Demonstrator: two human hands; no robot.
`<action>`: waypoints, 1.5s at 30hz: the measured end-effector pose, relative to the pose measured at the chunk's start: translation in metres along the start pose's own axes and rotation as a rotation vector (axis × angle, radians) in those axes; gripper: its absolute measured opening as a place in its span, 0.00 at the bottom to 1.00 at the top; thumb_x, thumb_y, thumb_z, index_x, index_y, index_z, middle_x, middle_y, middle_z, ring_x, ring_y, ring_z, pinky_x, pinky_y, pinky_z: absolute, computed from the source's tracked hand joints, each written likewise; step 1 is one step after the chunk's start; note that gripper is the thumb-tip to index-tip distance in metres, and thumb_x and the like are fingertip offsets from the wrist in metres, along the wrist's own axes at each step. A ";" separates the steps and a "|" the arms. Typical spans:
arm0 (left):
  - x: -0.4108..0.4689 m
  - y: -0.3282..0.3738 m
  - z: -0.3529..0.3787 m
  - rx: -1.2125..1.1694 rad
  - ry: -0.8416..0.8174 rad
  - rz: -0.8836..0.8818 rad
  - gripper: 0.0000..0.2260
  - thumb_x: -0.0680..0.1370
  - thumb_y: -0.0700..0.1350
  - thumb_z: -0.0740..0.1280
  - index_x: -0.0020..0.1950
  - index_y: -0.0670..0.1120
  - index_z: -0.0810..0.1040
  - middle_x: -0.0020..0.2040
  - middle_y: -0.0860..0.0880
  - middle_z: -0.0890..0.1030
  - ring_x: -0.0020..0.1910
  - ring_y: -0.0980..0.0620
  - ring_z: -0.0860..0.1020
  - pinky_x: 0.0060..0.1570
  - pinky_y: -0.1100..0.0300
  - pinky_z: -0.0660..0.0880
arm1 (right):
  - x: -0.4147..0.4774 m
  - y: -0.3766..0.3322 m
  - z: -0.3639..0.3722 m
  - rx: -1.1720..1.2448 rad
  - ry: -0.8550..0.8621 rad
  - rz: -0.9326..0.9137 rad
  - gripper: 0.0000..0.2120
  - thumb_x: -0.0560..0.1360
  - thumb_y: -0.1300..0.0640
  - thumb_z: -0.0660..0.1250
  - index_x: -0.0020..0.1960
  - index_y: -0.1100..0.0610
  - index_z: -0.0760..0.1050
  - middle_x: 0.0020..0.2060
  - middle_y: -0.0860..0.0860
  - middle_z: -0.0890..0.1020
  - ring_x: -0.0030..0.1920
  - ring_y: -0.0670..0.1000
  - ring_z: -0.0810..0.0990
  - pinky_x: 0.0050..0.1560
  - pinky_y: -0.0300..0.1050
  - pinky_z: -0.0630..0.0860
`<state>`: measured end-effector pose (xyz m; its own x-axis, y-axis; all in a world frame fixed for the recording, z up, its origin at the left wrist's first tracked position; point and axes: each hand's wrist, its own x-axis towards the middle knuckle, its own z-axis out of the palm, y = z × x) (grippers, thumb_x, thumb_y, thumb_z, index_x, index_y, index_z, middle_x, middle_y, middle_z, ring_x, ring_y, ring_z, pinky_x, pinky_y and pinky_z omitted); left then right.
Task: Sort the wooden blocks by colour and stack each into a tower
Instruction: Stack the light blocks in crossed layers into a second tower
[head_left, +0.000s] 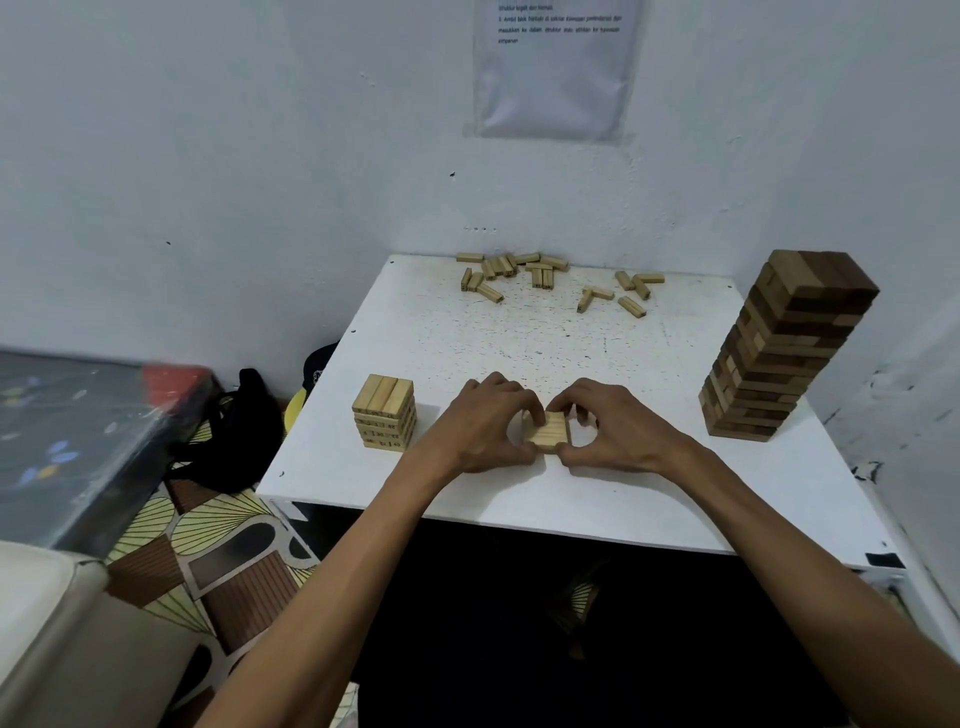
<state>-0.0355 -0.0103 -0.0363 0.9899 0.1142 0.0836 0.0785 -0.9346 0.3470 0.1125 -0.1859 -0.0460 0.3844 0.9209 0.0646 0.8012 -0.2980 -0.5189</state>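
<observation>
At the desk (519, 499) front I see both hands closed on a low set of pale blocks (548, 435). The left hand (483, 421) curls its fingers round the left side, the right hand (615, 426) round the right, with both thumbs at the near edge. Just left stands a short stack (384, 413), clear of the hands. Far right is a tall brown tower (779, 348). Loose blocks (519, 273) lie scattered at the back.

Taped wall notice (553, 67), black bag (234, 431).
</observation>
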 end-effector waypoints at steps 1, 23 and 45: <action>0.000 0.000 -0.004 -0.004 0.007 0.007 0.17 0.73 0.53 0.74 0.60 0.54 0.79 0.59 0.54 0.80 0.62 0.51 0.70 0.57 0.55 0.63 | 0.000 -0.002 -0.001 0.014 0.014 -0.010 0.25 0.65 0.41 0.73 0.60 0.49 0.79 0.52 0.42 0.78 0.47 0.45 0.76 0.47 0.41 0.74; -0.050 -0.075 -0.104 -0.237 0.008 -0.047 0.19 0.67 0.59 0.72 0.58 0.69 0.79 0.58 0.53 0.79 0.56 0.54 0.75 0.60 0.48 0.75 | 0.040 -0.106 0.004 -0.033 0.256 -0.184 0.13 0.71 0.43 0.74 0.53 0.42 0.76 0.47 0.39 0.78 0.47 0.36 0.71 0.45 0.36 0.67; -0.092 -0.144 -0.111 -0.223 0.067 -0.023 0.20 0.70 0.47 0.77 0.58 0.64 0.80 0.61 0.62 0.81 0.65 0.53 0.72 0.54 0.62 0.68 | 0.080 -0.159 0.051 -0.083 0.180 -0.155 0.15 0.72 0.42 0.71 0.55 0.44 0.75 0.51 0.42 0.78 0.52 0.46 0.72 0.45 0.47 0.71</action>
<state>-0.1510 0.1507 0.0097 0.9776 0.1635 0.1325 0.0655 -0.8347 0.5468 -0.0075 -0.0523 -0.0014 0.3239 0.8997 0.2926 0.8890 -0.1836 -0.4195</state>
